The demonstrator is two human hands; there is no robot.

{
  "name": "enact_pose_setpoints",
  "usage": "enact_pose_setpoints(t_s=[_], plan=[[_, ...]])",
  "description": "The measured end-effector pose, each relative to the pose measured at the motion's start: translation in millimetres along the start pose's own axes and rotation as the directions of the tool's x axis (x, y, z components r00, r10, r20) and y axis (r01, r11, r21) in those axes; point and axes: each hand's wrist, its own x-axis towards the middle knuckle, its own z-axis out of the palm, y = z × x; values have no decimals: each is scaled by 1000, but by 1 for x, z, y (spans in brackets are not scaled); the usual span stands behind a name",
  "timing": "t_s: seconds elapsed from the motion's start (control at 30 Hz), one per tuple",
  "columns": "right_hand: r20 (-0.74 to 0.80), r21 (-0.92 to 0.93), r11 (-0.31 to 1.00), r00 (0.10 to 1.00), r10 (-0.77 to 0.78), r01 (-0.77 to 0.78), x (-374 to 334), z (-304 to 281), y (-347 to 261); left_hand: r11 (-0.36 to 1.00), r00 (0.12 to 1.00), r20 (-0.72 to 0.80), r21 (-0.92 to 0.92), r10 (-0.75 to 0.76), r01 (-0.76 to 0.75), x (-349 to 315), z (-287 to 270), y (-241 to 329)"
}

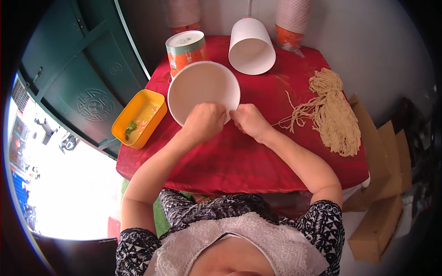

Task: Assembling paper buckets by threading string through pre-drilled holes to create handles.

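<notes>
A large paper bucket (198, 83) with a white inside has its mouth turned toward me on the red-covered table. My left hand (205, 122) is closed in front of the mouth, its curled fingers at the lower right part of the rim. Just outside the same rim, my right hand (251, 120) is closed in a pinch, with its fingertips against the edge. Whatever lies between the fingers of either hand is too small or hidden to name. To the right lies a thick bundle of tan cord (338, 115), with loose strands trailing toward my right wrist.
Behind stand an upside-down orange and green bucket (186, 49) and a white bucket (252, 50) on its side. Bucket stacks (294, 18) rise at the back. A yellow tub (140, 119) sits left on the red tablecloth (221, 170). Cardboard boxes (380, 221) are right of the table.
</notes>
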Motion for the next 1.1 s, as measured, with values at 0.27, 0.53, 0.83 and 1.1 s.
enact_pose_setpoints(t_s=[0.27, 0.53, 0.83, 1.1], plan=[[-136, -612, 787, 969, -204, 79, 4, -9, 10, 995, 998, 58, -87, -39, 44, -4, 26, -11], [-219, -717, 696, 946, -241, 12, 9, -7, 21, 898, 994, -87, -439, -62, 18, -5, 49, -20], [-210, -722, 691, 943, -259, 29, 14, -7, 28, 322, 900, 287, -862, -328, 392, 5, 42, -29], [-134, -686, 724, 965, -224, 72, 3, -12, 18, 425, 866, 309, -773, -394, 470, 8, 50, -29]])
